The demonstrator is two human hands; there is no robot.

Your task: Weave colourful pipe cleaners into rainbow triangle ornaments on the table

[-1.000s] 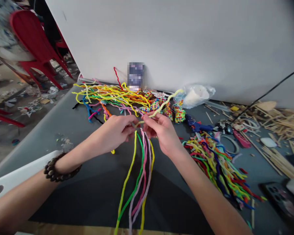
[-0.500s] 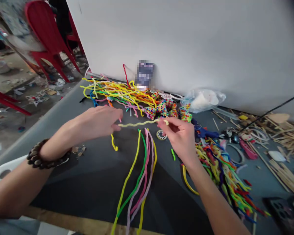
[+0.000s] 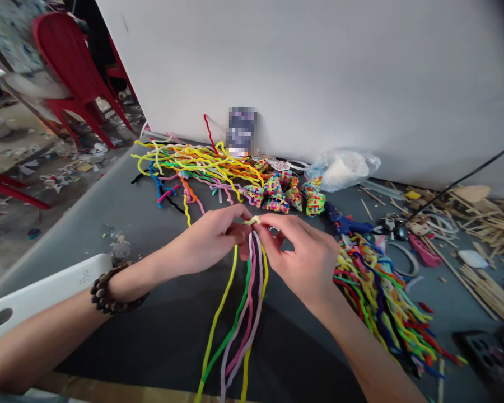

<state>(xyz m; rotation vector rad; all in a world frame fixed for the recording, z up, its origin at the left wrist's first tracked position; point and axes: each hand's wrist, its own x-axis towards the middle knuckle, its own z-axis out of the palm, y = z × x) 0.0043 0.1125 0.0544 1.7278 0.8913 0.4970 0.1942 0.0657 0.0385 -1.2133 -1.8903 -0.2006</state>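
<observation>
Head view: left hand (image 3: 216,234) and right hand (image 3: 304,246) pinch a pale yellow strand (image 3: 252,220), fingers (image 3: 275,220) nearly closed. Probably light, soft, bendable; grip near its ends

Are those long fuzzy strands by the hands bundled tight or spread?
Spread: the dark tabletop shows between several of the strands below the left hand and right hand.

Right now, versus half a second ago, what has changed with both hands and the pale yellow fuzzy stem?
The left hand moved right, the right hand slightly left; only a short piece of the pale yellow fuzzy stem now shows between them. Both hands hold it, as before. The yellow, green, pink and lilac fuzzy strands below stayed put.
</observation>
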